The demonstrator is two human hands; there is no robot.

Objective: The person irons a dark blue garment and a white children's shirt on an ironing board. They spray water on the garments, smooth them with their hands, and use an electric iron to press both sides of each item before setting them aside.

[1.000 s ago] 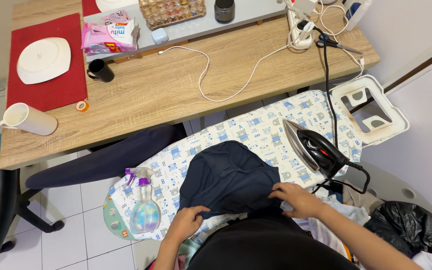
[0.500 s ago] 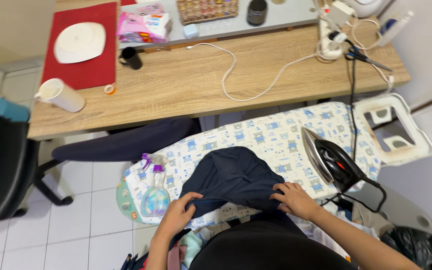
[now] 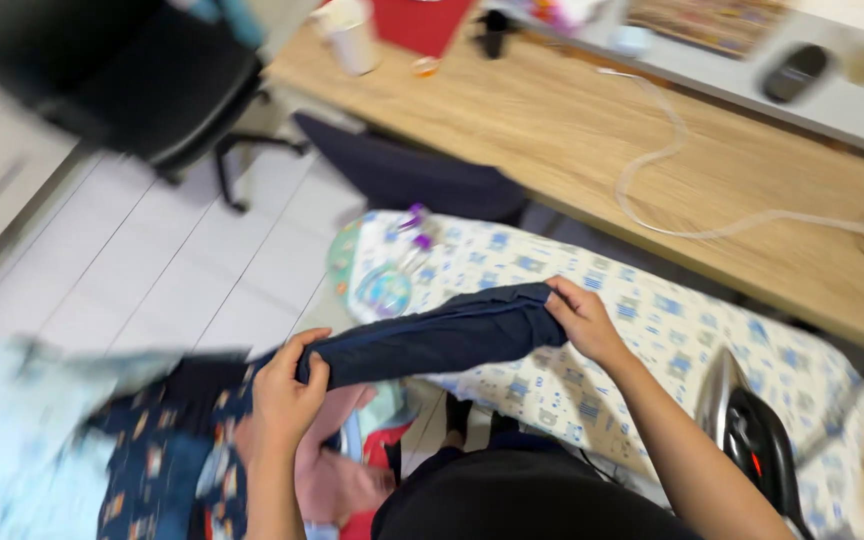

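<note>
A dark navy garment [image 3: 422,338] is bunched into a long roll and held in the air between both hands. My left hand [image 3: 287,385] grips its left end, out past the near edge of the ironing board [image 3: 672,330]. My right hand [image 3: 580,318] grips its right end above the board's blue-and-white patterned cover. The picture is blurred by head motion.
A spray bottle [image 3: 392,285] lies on the board's left end. A black iron [image 3: 752,440] stands at the board's right. A heap of clothes [image 3: 102,450] lies at lower left. Behind are a wooden desk [image 3: 572,130] with a white cable, and a black chair [image 3: 152,90].
The garment has come up off the board, gathered into a roll, and been carried left toward the clothes heap. The view has swung left and down.
</note>
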